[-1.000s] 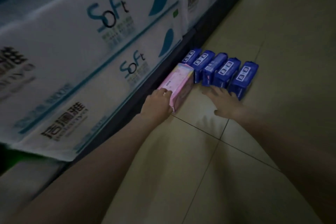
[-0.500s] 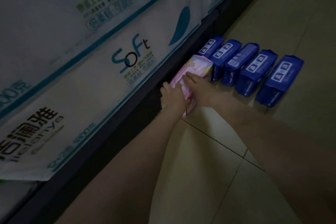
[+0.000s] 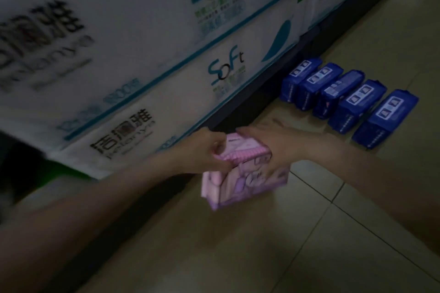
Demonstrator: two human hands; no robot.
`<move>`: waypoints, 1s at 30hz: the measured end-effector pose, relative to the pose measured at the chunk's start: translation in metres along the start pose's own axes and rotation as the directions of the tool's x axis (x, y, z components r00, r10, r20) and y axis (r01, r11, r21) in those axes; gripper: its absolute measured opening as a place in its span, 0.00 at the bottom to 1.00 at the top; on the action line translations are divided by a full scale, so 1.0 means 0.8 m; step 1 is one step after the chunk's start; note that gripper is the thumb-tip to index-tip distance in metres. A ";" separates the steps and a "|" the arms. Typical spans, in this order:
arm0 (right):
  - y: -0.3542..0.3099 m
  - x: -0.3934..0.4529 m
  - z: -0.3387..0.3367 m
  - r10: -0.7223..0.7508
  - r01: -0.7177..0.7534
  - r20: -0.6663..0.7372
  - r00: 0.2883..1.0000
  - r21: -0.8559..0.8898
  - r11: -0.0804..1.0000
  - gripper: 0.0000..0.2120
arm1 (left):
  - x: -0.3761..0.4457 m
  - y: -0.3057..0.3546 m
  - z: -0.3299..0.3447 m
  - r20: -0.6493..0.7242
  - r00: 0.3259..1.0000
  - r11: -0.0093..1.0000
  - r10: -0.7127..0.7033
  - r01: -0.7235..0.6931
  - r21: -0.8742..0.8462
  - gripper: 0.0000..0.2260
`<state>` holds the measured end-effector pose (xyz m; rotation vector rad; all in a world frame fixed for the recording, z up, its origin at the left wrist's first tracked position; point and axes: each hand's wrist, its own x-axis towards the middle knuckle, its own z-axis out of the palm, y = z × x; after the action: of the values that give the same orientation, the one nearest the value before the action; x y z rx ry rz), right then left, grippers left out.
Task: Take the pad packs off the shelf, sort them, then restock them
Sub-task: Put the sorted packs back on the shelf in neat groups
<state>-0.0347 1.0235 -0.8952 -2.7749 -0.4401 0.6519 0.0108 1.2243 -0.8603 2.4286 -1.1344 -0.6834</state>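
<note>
At centre frame, pink pad pack (image 3: 242, 173) is held between both hands just above the tiled floor (image 3: 309, 233). Left hand (image 3: 204, 150) pinches its top seam; right hand (image 3: 273, 145) curls over its far side. Five blue pad packs (image 3: 342, 100) lie in a row at 2 o'clock, beside the dark shelf base (image 3: 252, 100). Tissue cartons (image 3: 147, 59) fill 11 o'clock.

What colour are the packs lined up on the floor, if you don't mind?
The five packs are dark blue with white labels, seen in the head view.
</note>
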 end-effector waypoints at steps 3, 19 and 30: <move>-0.095 -0.023 -0.036 -0.120 0.119 0.014 0.993 0.082 0.990 0.52 | -0.096 0.008 -0.077 0.139 0.990 0.994 -0.029 0.013 0.113 0.18; -0.704 -0.132 -0.260 -0.633 0.606 -0.254 0.731 -0.184 0.774 0.51 | -0.753 0.084 -0.383 -0.299 0.940 0.960 -0.164 0.222 0.172 0.13; -1.092 -0.179 -0.263 -0.826 0.800 0.000 0.564 -0.250 0.546 0.45 | -1.202 0.049 -0.343 -0.759 0.562 0.944 -0.329 0.222 -0.245 0.14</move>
<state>-0.2608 1.7411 -0.3841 -2.3222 -1.7312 0.1872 -0.3931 1.9909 -0.3588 2.3737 -0.3184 0.2921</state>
